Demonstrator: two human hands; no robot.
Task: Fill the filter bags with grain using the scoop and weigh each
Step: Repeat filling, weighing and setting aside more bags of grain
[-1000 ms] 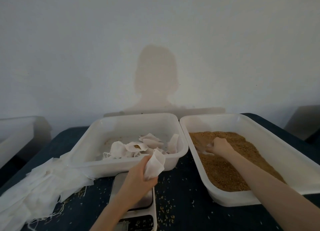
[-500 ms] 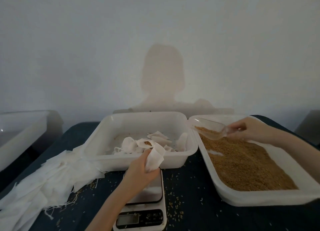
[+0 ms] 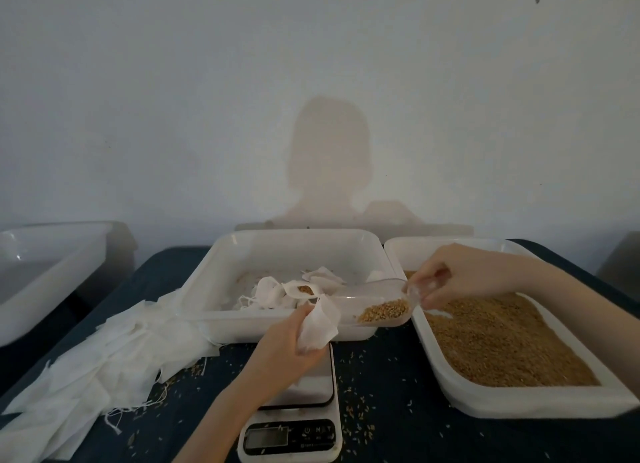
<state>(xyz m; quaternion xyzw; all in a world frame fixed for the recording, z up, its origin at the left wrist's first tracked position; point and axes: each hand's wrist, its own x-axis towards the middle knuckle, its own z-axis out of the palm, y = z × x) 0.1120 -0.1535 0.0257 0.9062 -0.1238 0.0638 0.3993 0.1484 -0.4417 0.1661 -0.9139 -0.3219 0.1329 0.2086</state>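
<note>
My right hand (image 3: 464, 277) pinches the handle of the clear scoop (image 3: 372, 303), fingers curled round it, and holds it level with a small load of grain heaped toward the handle end. My left hand (image 3: 291, 344) grips one empty filter bag (image 3: 318, 325) by its lower part, mouth up and toward the scoop lip; lip and bag mouth are near, not yet touching.

Largest first. Below and to the outside of my right hand: the grain tray (image 3: 519, 402), well filled. Beyond my left hand: the white tub (image 3: 294, 329) with several filled bags (image 3: 277, 294) lying in it. Outward from my left hand: the heap of unused bags (image 3: 93, 355) on the dark table (image 3: 391, 424). Directly beneath my left wrist: the scale (image 3: 294, 428), platform bare, display unreadable from here.

Step in hand, as I judge it: pouring the scoop into the bag.

Risks. The bag mouth looks limp and only partly open; if the scoop tips before its lip is inside, grain will spill onto the scale and table, where loose kernels (image 3: 360, 407) already lie. Kernels on the platform would falsify the weight. Tipping fast could overfill or fold the bag shut.
</note>
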